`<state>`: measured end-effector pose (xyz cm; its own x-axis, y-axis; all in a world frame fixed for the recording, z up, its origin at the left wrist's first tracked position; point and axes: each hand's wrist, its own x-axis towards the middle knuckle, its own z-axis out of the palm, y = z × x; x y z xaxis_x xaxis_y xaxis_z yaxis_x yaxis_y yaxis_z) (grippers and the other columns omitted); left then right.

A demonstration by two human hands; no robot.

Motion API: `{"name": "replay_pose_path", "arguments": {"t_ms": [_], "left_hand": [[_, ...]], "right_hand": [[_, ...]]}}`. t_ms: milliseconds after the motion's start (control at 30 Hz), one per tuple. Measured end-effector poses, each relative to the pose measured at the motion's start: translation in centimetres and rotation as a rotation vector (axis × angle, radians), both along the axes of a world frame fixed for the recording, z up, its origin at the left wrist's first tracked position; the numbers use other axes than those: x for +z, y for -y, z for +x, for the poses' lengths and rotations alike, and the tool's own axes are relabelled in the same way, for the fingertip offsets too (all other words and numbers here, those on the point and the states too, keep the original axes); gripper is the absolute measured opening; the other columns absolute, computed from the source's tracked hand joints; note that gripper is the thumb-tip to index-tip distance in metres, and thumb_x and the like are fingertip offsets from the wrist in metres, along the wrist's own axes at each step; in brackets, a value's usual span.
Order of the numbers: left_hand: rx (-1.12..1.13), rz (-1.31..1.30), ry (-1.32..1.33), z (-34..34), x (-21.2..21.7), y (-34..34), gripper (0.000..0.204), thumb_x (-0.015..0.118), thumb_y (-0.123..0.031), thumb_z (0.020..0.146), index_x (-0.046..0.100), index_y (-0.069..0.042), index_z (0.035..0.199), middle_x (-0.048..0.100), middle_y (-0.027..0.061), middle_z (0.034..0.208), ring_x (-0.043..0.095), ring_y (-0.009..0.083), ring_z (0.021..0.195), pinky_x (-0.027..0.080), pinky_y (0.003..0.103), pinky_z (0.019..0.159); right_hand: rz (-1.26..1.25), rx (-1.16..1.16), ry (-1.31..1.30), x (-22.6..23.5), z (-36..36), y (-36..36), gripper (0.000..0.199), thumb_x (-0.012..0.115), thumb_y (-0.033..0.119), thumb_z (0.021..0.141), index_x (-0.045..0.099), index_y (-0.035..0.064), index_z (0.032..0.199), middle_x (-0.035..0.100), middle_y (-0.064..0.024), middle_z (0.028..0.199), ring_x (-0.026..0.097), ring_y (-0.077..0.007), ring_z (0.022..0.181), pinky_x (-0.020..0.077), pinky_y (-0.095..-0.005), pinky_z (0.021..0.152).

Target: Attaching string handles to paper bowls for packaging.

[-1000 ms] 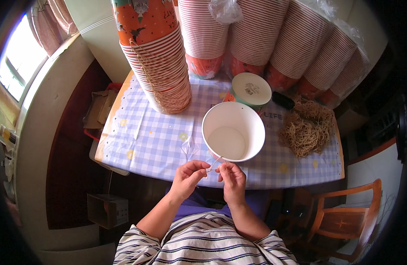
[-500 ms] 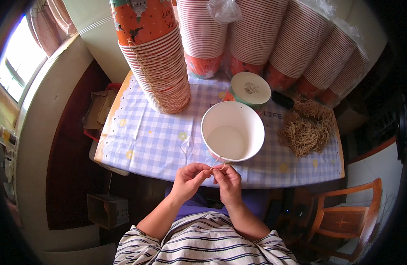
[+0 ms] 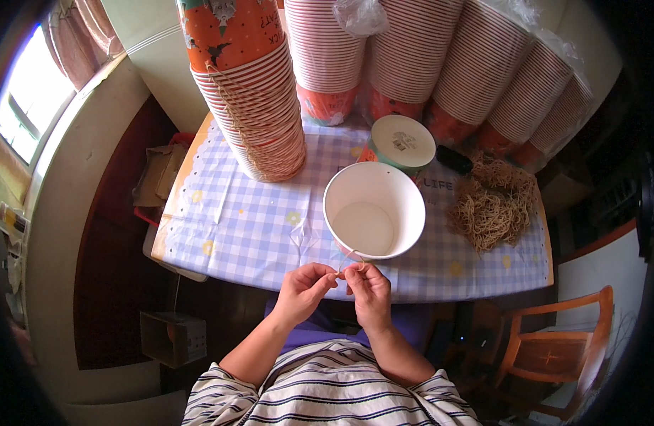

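Note:
Just past the table's near edge, my left hand [image 3: 303, 290] and my right hand [image 3: 370, 292] are close together, each pinching a thin tan string [image 3: 349, 256]. The string makes a small loop at the near rim of a white-lined paper bucket [image 3: 374, 211], which stands upright with its mouth toward me. One small hole shows at the bucket's far rim; the near one is hidden behind the string and fingers. Whether the string is knotted between my fingertips is too small to tell.
An upside-down bucket [image 3: 403, 142] stands behind the open one. A tall nested stack [image 3: 252, 121] with strings hanging is at left. Several bagged stacks [image 3: 415, 50] line the back. A heap of tan strings [image 3: 496, 206] and a dark object [image 3: 455, 160] lie right. A wooden chair [image 3: 554, 351] stands lower right.
My right hand has shifted slightly right, away from the left, and the gap between the fingertips is a little wider. The bucket has stayed in place.

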<state>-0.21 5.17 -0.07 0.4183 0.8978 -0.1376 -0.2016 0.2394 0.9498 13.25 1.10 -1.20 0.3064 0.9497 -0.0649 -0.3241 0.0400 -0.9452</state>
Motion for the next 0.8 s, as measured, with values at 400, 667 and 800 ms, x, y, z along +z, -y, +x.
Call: {"name": "replay_pose_path", "arguments": {"t_ms": [400,667,800], "left_hand": [[-0.021,0.069,-0.045,-0.2,-0.6,0.2,0.012,0.059,-0.010,0.090,0.062,0.000,0.094,0.062,0.0013,0.081,0.049,0.0032,0.066,0.038,0.017,0.057],[-0.047,-0.225,0.158,-0.9,-0.9,0.2,0.016,0.056,-0.012,0.091,0.064,0.000,0.098,0.064,0.0033,0.078,0.047,0.0039,0.061,0.037,0.018,0.054],[-0.063,-0.233,0.168,-1.1,-1.6,0.6,0.015,0.058,-0.012,0.090,0.064,0.000,0.098,0.063,0.0026,0.079,0.049,0.0039,0.063,0.038,0.018,0.055]], "right_hand": [[-0.002,-0.058,0.049,-0.4,-0.3,-0.2,0.016,0.060,0.020,0.090,0.060,0.0040,0.088,0.060,0.0013,0.075,0.047,-0.0035,0.059,0.0394,-0.0185,0.053],[-0.008,-0.019,-0.063,-0.4,0.5,-0.4,0.014,0.059,0.019,0.091,0.060,0.0045,0.092,0.062,-0.0008,0.081,0.050,-0.0046,0.067,0.0412,-0.0194,0.059],[-0.015,0.024,-0.164,-0.2,0.4,-0.3,0.013,0.059,0.018,0.091,0.061,0.0046,0.093,0.062,-0.0014,0.084,0.050,-0.0051,0.069,0.0404,-0.0195,0.061]]}}
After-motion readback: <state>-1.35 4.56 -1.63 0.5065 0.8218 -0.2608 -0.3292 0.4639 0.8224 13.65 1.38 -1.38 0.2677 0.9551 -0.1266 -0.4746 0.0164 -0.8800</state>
